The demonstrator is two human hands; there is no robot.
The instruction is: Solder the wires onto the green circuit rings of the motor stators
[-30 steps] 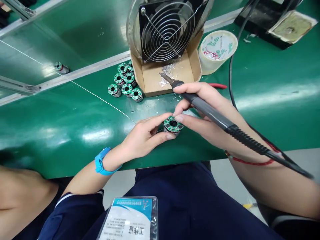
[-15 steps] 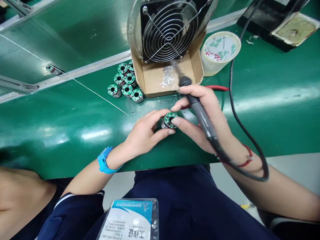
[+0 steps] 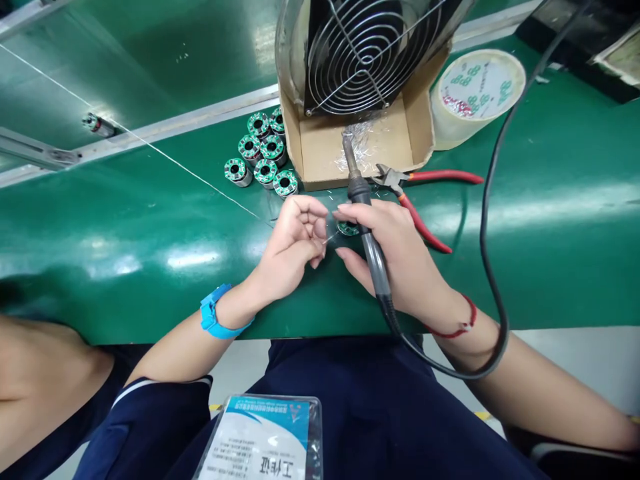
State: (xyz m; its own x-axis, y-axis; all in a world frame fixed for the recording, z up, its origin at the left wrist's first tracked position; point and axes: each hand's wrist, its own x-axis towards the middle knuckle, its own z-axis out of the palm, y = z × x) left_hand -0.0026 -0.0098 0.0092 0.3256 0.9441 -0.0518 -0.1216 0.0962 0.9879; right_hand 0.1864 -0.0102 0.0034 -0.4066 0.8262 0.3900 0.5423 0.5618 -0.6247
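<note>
My left hand [image 3: 295,243] is closed, thumb and fingertips pinching a thin solder wire [image 3: 200,176] that runs in from the upper left. A short end of it pokes out of the fingers toward a small round part with a green circuit board on top [image 3: 346,229]. That part stands on the bench, half hidden behind the right hand and the iron. My right hand [image 3: 407,257] holds a soldering iron [image 3: 376,263] across its palm. The iron's metal tip [image 3: 349,147] points away, over the cardboard box. The right thumb and index finger are spread around the small part.
Several matching round parts [image 3: 266,172] stand grouped left of the cardboard box [image 3: 320,183], which holds wire clippings below a fan [image 3: 366,61]. Red-handled cutters [image 3: 425,223] lie right of the box, near a tape roll [image 3: 480,93]. The iron's black cable [image 3: 483,233] loops over the right forearm.
My left hand has let go of the round part and now pinches the solder wire. The right hand has shifted slightly left, uncovering the cutters. The view has moved a little.
</note>
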